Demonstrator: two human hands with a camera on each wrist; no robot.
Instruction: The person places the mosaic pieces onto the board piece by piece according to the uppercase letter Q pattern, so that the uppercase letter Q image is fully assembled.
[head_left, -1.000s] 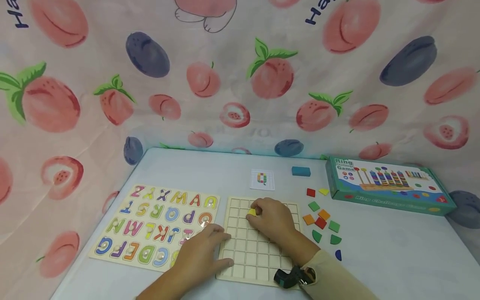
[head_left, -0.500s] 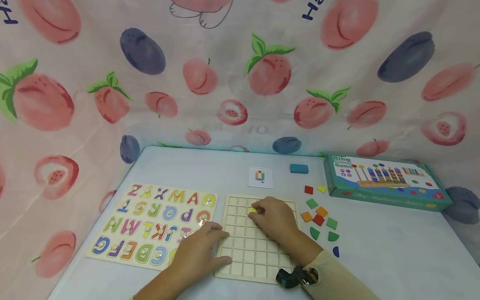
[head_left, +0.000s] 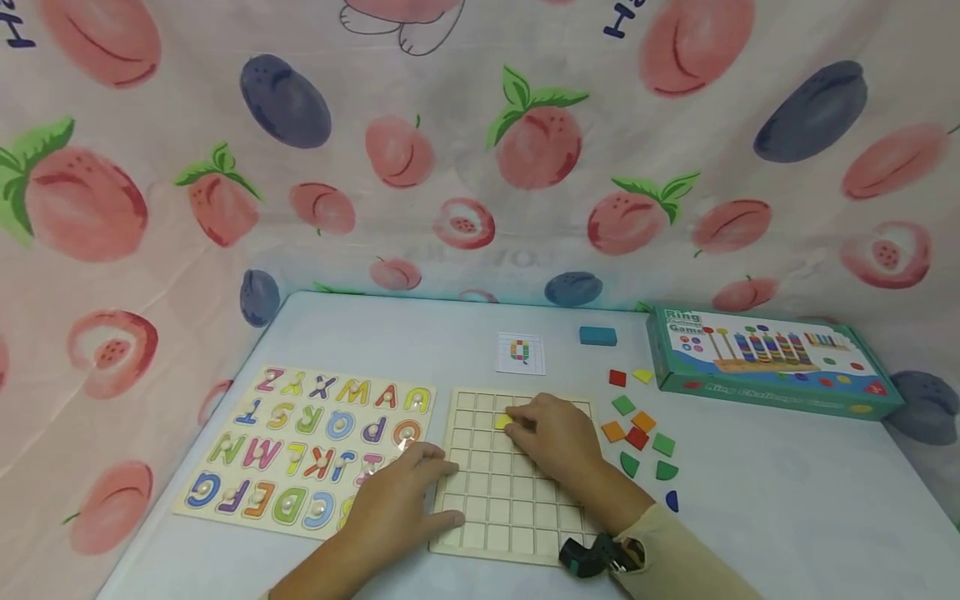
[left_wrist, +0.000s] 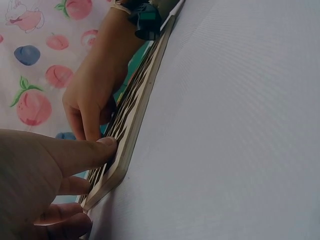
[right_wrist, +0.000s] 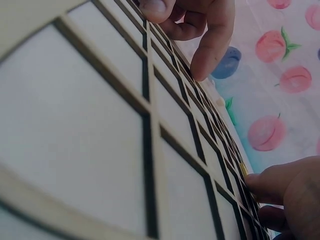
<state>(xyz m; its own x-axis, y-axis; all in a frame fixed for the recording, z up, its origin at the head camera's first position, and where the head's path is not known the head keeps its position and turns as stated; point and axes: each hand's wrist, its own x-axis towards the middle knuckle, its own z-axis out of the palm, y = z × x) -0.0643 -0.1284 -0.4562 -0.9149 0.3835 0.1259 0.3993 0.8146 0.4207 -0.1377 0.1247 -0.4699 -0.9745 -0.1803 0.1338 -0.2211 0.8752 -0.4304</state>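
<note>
Evidently close, small-scale work. Yellow tile (head_left: 502,422) lies on the upper part of the grid board (head_left: 499,510), left of the middle; part of it is covered by fingers, so its full outline cannot be told, nor whether it sits flush in a cell. Right hand (head_left: 558,437) has its fingers bent, forefinger and thumb at the tile's right edge, apparently in a light pinch; the right wrist view shows only a yellow sliver at a fingertip. Left hand (head_left: 397,504) is spread and loose at the board's left edge, thumb over the rim in the left wrist view, holding no tile. Handling, by judgement: tile looks thin, light and stiff, likely painted wood, smooth enough to slide under a dry fingertip; hard to break, easy to tip askew against the raised grid bars. Best hold would be opposite side edges between thumb and forefinger, with the top face left for a flat press. Board seems rigid and light enough to skid; its thick outer rim is the place to steady it, fingers clear of the cells. Similar loose pieces (head_left: 637,438) lie right of the board; patterned card (head_left: 521,353) beyond it.
</note>
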